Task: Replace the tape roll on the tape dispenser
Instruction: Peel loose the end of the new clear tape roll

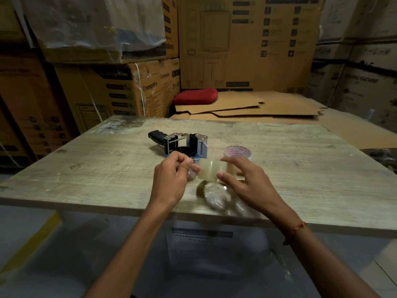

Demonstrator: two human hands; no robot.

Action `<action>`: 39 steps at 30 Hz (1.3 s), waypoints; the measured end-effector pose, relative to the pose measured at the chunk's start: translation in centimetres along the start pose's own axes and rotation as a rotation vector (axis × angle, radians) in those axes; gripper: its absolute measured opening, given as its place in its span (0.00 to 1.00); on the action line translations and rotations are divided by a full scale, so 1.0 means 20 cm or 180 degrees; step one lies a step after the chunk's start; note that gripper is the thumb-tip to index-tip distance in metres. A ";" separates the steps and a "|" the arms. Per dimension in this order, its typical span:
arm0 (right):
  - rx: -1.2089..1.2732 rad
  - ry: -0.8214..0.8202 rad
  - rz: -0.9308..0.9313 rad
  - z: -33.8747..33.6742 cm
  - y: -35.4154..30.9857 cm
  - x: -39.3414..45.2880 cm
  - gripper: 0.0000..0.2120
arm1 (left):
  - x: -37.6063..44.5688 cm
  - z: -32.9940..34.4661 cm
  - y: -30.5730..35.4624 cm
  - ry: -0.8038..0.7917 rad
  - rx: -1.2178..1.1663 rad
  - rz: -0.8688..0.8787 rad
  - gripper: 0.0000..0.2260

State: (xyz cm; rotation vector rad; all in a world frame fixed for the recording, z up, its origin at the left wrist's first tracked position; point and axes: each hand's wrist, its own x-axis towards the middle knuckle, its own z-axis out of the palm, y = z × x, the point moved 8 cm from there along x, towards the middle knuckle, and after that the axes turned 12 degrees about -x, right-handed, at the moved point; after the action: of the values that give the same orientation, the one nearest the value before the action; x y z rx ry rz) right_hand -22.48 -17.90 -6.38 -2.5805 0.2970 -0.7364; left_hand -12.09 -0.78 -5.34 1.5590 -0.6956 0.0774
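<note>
A black and blue tape dispenser (182, 145) with a black handle lies on its side on the wooden table (107, 173). Just in front of it I hold a roll of clear tape (211, 169) between both hands. My left hand (171, 179) pinches the roll's left side with curled fingers. My right hand (245, 181) grips its right side, thumb on the front and fingers over the top. A second roll with a white core and red print (237, 152) stands behind my right hand, partly hidden by it.
Crumpled clear plastic wrap (217, 196) lies on the table near its front edge, under my right hand. Stacked cardboard boxes (120, 89) surround the table. Flat cardboard sheets (257, 106) and a red cushion (195, 96) lie behind it.
</note>
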 end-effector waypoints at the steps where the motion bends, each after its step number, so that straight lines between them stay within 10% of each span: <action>1: 0.0095 -0.0072 0.0000 0.00 0.01 0.00 0.20 | 0.00 0.00 -0.01 -0.0045 -0.0170 -0.0097 0.06; 30: 0.1333 -0.0684 0.0326 -0.01 0.09 0.00 0.10 | -0.02 0.15 -0.16 -0.0879 -0.2067 -0.1227 0.08; 39: 0.0798 -0.0786 -0.0013 0.03 0.07 -0.02 0.13 | 0.05 0.05 -0.17 -0.0936 -0.1346 -0.0948 0.06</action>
State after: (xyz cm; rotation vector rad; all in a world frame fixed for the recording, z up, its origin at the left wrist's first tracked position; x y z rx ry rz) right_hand -22.54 -18.85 -7.72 -2.3990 0.1136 -0.4189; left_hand -10.18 -2.28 -8.00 1.2566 -0.6488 -0.5001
